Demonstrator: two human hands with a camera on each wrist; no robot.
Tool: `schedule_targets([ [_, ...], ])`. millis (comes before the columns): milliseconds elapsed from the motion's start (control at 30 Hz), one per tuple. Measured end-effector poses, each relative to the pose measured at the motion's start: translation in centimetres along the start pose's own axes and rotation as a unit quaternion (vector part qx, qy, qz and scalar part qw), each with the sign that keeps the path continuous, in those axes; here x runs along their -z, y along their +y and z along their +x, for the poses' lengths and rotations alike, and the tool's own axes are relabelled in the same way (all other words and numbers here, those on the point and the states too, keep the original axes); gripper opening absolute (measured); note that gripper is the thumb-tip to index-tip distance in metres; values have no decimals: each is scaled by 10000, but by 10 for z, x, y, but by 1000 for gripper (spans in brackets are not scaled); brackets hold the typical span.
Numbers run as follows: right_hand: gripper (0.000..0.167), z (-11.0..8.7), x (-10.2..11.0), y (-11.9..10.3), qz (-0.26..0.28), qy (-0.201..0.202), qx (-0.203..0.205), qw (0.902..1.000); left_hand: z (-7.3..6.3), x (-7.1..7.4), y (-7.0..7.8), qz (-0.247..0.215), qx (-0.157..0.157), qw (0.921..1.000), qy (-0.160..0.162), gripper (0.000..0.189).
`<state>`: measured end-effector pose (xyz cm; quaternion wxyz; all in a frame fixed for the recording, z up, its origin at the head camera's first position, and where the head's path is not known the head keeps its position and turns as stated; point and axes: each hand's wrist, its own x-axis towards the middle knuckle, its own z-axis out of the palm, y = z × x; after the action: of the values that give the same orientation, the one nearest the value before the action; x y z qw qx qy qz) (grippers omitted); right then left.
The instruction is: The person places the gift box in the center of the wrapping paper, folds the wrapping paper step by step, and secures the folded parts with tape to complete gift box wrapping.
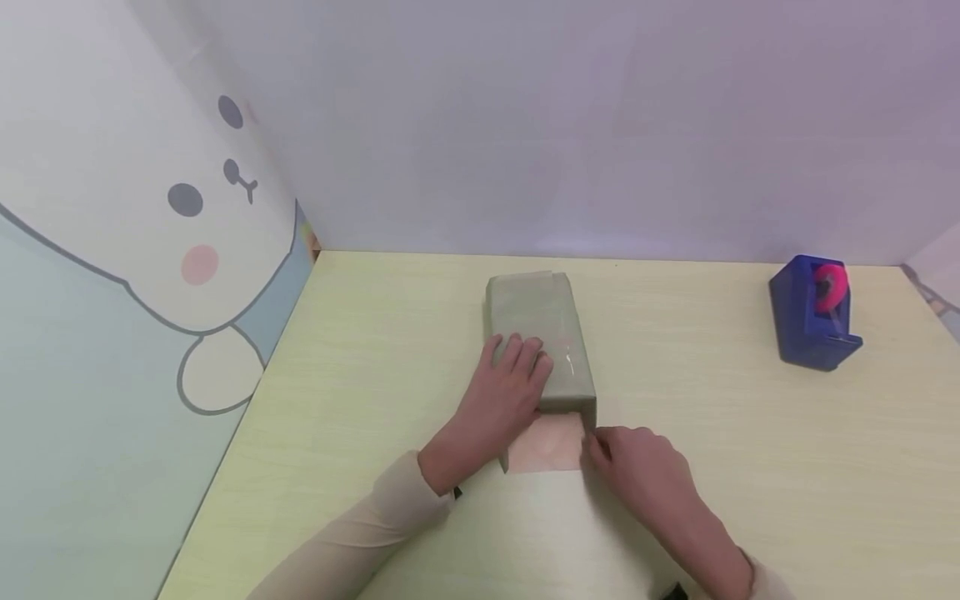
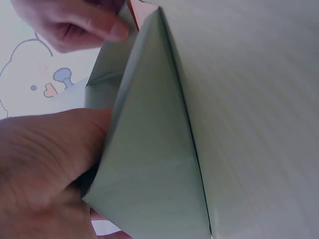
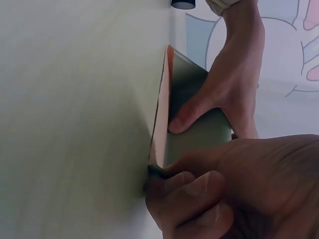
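Note:
A box wrapped in grey-green paper lies lengthwise on the table, its near end unfinished. From that end a paper flap sticks out, showing a pale pink inner side. My left hand rests on top of the box with its fingers spread. Its thumb presses against the folded paper at the near end. At the flap's right edge, my right hand pinches the wrapping paper between thumb and curled fingers. In the left wrist view a grey-green side fold stands out beside the left thumb.
A blue tape dispenser with a pink roll stands at the far right of the pale wooden table. A plain wall rises behind the table. On the left is a panel with a cartoon animal.

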<state>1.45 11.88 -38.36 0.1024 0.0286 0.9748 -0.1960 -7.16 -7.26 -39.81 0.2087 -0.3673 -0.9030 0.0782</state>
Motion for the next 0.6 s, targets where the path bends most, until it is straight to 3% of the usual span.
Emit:
schedule_targets([
  [300, 39, -1, 5, 0, -38, -269, 195, 9994, 0, 0, 0, -42, 18, 10000, -77, 50],
  [500, 34, 10, 22, -6, 147, 161, 274, 9994, 0, -1, 0, -45, 20, 10000, 32, 50],
  [600, 35, 11, 24, -8, 133, 182, 291, 9993, 0, -2, 0, -43, 5, 10000, 58, 49],
])
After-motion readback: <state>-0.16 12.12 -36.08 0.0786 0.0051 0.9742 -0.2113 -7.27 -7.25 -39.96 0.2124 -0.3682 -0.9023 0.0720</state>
